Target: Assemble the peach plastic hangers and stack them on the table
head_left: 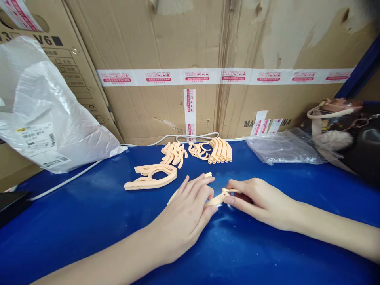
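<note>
My left hand [187,215] lies over a peach plastic folding-hanger arm [218,199], its thumb and fingers closed around it. The arm's holed end sticks out to the right; another peach end shows beyond my fingertips. My right hand [258,200] pinches a thin peach hanger piece, probably a hook [231,190], against that holed end. The fingers hide most of this piece. To the left of my left hand lie folded hangers [151,182], stacked flat. Behind are a pile of small curved pieces [173,153], loose hooks [198,151] and a row of hanger arms [220,150].
A blue table [97,229] carries everything. Large cardboard boxes [160,43] stand along its back. A white plastic parcel [53,107] is at left, with a white cable [65,180] beside it. A clear plastic bag [285,146] and a dark bag [365,138] lie at right.
</note>
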Demonstrator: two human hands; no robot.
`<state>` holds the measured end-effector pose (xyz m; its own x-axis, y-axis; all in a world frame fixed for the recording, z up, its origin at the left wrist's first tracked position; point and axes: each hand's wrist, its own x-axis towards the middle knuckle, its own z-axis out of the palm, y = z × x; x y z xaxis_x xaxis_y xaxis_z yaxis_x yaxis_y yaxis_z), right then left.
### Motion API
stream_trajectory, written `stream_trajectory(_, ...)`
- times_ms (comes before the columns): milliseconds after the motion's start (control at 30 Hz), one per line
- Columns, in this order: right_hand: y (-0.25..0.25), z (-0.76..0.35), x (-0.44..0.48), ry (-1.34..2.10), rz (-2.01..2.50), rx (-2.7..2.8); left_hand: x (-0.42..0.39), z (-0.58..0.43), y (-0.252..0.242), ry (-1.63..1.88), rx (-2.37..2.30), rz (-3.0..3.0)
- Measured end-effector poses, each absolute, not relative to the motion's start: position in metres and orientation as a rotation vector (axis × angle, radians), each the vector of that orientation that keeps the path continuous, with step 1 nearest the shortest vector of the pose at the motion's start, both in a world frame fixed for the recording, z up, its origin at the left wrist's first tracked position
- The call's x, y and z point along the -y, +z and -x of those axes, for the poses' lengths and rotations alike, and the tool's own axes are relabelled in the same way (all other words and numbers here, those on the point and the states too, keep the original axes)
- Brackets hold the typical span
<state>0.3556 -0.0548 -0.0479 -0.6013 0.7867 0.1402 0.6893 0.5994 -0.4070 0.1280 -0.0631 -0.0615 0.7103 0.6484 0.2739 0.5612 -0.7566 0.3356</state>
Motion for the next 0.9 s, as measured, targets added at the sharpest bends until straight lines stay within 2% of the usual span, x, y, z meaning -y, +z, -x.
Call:
stream_trajectory(467,-0.053,-0.354,0.054,0.408,1.197,2.502,0.062,-0.126,-0.059,0.513,-0.966,-2.685)
stream_trajectory(567,-0.056,-0.356,0.056,0.194,1.132,2.567,0.063,-0.126,-0.06,0.506,-0.958,-2.679)
stream_trajectory(700,-0.06,-0.357,0.058,-0.4,0.944,2.617,0.063,-0.124,-0.057,0.455,-0.92,-2.666)
stream_trajectory(767,-0.061,-0.358,0.058,-0.589,0.845,2.596,0.064,-0.124,-0.053,0.435,-0.901,-2.649)
stream_trajectory(833,-0.061,-0.358,0.058,-0.635,0.803,2.567,0.064,-0.123,-0.051,0.425,-0.903,-2.631)
stream_trajectory(900,-0.06,-0.358,0.059,-0.539,0.838,2.557,0.064,-0.123,-0.051,0.431,-0.91,-2.626)
